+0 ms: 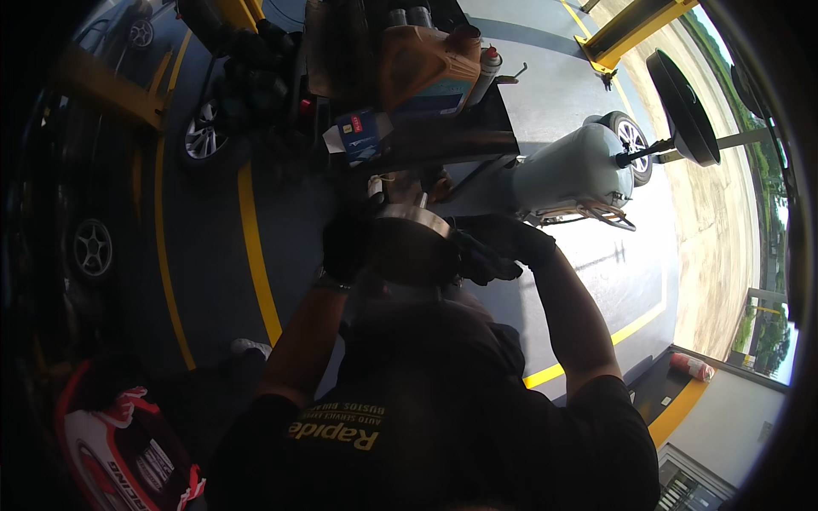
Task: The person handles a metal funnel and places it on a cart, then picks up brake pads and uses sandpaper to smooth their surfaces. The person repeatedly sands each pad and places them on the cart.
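A round metal part that looks like a brake disc (417,216) is held in front of my body, its rim bright and its near face in deep shade. A short pin-like piece sticks up by its upper edge. My black-gloved left hand (345,245) is closed on the disc's left side. On the opposite side is my right hand (501,247), also in a dark glove, with its fingers bent at the edge; shadow hides part of the grip. Just beyond the disc, a blue and white box (359,139) lies on a dark cart (473,146).
An orange-brown jug (429,68) and a spray can (486,75) stand on the cart. Right of it is a pale tank (569,175) with a black funnel dish (684,106). Yellow lift posts (635,36), loose wheels (204,132) and a red-black-white printed item (128,443) surround me.
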### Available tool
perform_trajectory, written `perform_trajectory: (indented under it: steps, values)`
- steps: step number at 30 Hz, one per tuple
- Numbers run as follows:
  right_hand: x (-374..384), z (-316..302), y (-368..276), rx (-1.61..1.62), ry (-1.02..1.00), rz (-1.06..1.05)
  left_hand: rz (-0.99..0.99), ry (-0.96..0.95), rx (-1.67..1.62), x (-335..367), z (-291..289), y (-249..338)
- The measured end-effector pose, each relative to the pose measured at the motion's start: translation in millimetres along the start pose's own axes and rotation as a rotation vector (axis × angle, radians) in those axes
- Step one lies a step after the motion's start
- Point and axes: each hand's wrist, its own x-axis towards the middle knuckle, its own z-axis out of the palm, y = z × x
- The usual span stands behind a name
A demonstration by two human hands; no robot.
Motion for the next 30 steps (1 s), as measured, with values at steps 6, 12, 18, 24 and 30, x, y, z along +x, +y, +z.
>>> perform_trajectory:
  steps: [6, 12, 18, 24, 30]
  values:
    - [33, 4, 11, -0.648, 0.093, -0.374, -0.099, -0.041, 0.243, -45, 41, -31]
    - [85, -35, 3, -1.073, 0.273, -0.088, -0.418, -0.051, 0.372, -68, 128, -55]
    - [160, -82, -3, -1.642, 0.578, -0.634, -0.621, 0.146, 0.420, -59, 218, -80]
    - [158, -83, 17, -1.602, 0.127, -0.181, -0.693, 0.481, 0.376, -100, 270, -99]
    - [112, -131, 61, -0.666, 0.066, 0.128, -1.007, 0.240, 0.552, -97, 248, -99]
